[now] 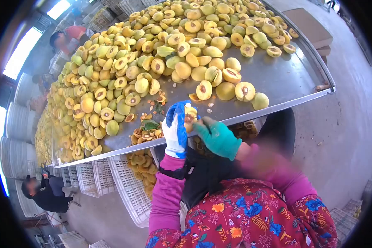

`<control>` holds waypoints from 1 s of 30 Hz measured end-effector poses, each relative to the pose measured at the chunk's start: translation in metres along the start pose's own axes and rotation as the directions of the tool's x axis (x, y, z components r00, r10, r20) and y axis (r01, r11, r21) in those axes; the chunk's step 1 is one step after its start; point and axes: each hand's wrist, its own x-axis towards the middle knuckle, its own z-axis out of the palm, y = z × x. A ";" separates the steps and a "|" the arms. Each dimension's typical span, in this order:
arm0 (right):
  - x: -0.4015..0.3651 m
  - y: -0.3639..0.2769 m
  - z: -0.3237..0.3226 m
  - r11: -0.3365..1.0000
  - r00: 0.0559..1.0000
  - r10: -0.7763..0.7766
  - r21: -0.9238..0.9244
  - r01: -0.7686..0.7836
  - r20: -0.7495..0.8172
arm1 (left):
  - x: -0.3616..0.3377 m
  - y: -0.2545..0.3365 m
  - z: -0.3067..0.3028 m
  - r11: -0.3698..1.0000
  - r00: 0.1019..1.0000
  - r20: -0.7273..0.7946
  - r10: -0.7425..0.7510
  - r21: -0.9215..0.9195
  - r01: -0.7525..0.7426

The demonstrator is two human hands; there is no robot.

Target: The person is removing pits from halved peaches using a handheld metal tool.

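My left hand (176, 129), in a white and blue glove, grips a yellow peach half (189, 117) just above the table's near edge. Its cut face, with a brownish centre, is turned toward my right hand (219, 138). That hand wears a teal glove, and its curled fingers touch or nearly touch the fruit; whatever they hold is hidden. Left of my left hand, a small heap of pit pieces and scraps (148, 134) lies on the metal table (285, 78) with a green leaf (150, 125). Several cut peaches (245, 91) rest just beyond my hands.
A large pile of peaches (124, 74), many halved, covers much of the table. Under its edge stands a white plastic crate (126, 190) beside peach halves (142, 165). Other people (49, 196) are at the left, near stacked white baskets (18, 144). Cardboard (308, 27) lies beyond the right edge.
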 end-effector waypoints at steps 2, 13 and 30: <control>0.006 -0.004 -0.005 0.956 0.975 0.216 0.195 -0.221 0.047 | -0.002 -0.003 0.001 0.959 0.989 -0.029 -0.144 -0.252 0.132; 0.016 -0.038 -0.035 0.575 0.653 0.481 0.351 -0.739 0.585 | -0.008 -0.017 0.015 0.965 0.964 -0.227 -0.135 -0.253 0.075; -0.022 -0.012 0.024 0.932 0.951 0.304 0.187 -0.309 0.054 | -0.012 -0.021 0.018 0.919 0.954 -0.130 -0.271 -0.330 0.216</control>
